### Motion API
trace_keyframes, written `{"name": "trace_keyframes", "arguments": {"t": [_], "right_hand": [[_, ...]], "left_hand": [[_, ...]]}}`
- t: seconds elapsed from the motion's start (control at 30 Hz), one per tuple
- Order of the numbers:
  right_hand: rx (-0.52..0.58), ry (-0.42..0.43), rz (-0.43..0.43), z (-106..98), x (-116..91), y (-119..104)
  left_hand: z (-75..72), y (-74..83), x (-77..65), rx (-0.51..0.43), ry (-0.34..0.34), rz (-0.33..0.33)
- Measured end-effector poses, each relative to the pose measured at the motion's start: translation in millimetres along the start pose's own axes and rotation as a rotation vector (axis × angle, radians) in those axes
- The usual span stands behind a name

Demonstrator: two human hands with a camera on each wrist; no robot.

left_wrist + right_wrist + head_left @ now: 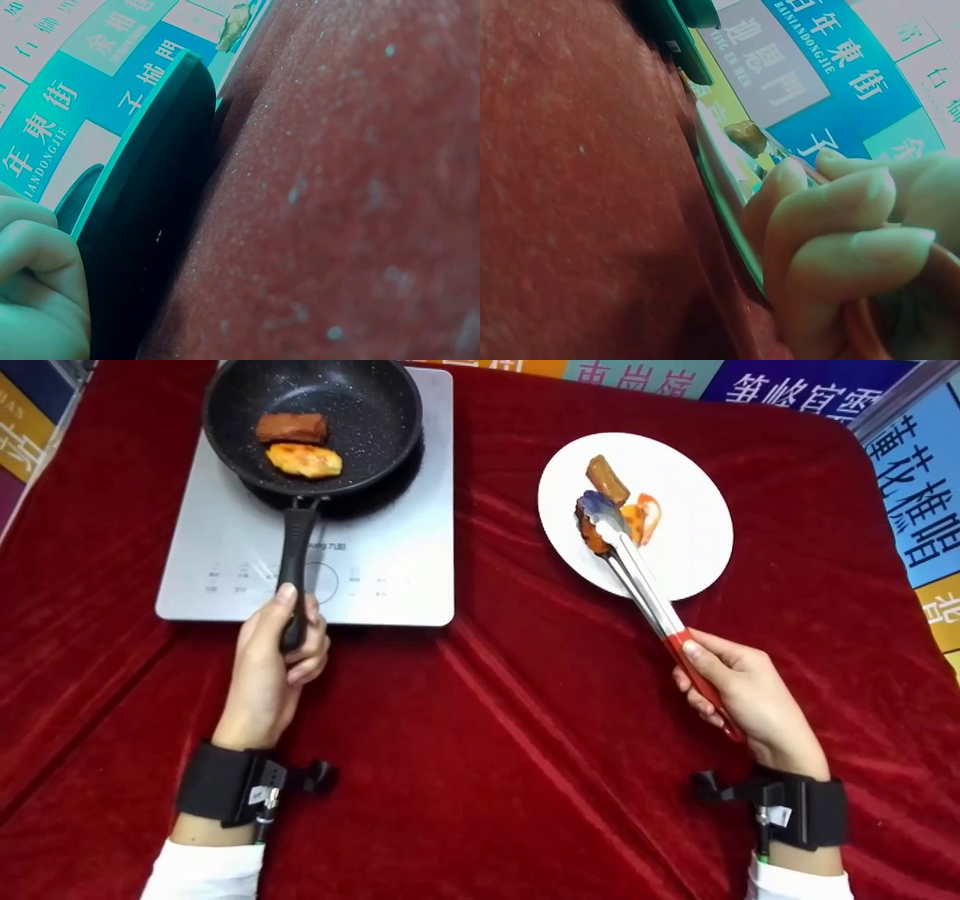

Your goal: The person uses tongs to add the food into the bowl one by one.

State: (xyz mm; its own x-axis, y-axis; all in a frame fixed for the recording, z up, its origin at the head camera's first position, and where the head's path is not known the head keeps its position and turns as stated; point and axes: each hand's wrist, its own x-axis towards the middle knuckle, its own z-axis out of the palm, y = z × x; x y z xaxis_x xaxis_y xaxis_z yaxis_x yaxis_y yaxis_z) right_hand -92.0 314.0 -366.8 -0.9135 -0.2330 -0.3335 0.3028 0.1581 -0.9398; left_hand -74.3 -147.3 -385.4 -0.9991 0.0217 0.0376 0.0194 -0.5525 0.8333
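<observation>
Left fingers (313, 644) grip the pan handle (297, 536), right fingers (699, 703) the tongs (651, 583) overlapping plated food (594, 538).

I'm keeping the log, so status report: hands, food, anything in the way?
Left hand grips pan handle. Right hand holds tongs over plate. Brown piece, yellow piece in pan. Nothing visibly blocking either hand.

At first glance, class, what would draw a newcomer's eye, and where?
Probably the black pan over the cooker at the head view's upper left, its handle in the left hand. Next comes the white plate on the red cloth at right, where the right hand holds tongs at the food.
</observation>
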Motion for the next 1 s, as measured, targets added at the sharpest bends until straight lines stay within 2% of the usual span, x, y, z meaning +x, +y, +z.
{"name": "trace_keyframes", "arguments": {"t": [0.5,0.73,1.0], "right_hand": [[0.112,0.062,-0.067,18.5,10.0,-18.5],[0.088,0.077,-0.095,29.3,17.8,-34.4],[0.063,0.069,-0.147,50.4,26.4,-60.6]], "left_hand": [[-3.7,-4.3,-0.3,0.000,-0.003,-0.015],[-4.6,-2.5,-0.2,0.000,-0.010,-0.017],[-3.5,0.3,1.3,0.023,-0.007,-0.016]]}}
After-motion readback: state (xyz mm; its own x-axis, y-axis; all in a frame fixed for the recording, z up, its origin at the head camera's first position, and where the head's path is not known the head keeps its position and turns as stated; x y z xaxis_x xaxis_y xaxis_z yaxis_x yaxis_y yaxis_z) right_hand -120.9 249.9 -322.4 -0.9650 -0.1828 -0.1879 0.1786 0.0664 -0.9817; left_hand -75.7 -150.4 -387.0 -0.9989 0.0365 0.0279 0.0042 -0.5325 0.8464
